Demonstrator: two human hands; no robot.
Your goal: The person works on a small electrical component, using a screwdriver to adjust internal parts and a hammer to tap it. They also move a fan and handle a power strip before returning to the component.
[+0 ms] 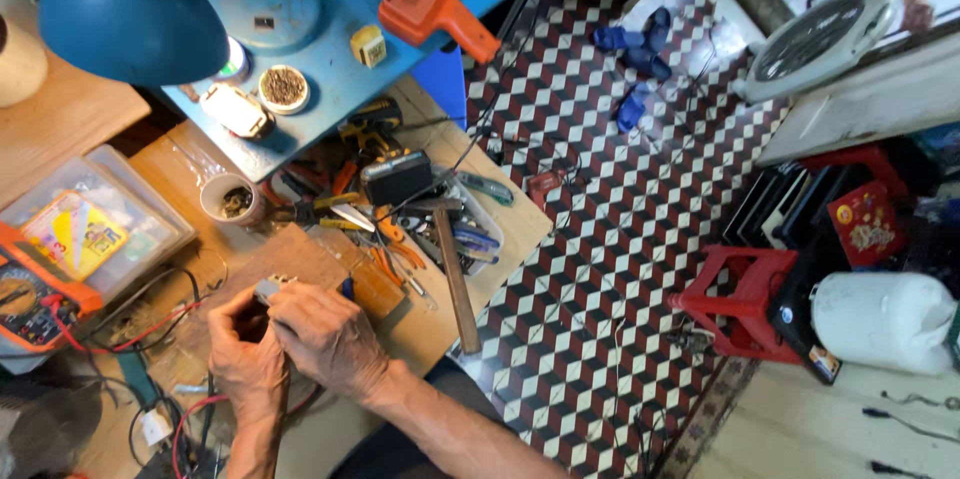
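Both hands meet over the wooden bench (500, 229), low left. Left hand (243, 351) and right hand (325, 334) are pinched together round a small grey part (268, 287) w/ its end poking out past the fingertips. Hammer (455, 279) lies just to the right, pile of pliers (390, 239) behind it. Paper cup (230, 199) w/ bits sits further back.

Cluttered home repair workshop: workbench (505, 229) strewn with pliers (385, 259), hammer (455, 279), multimeter (35, 299).
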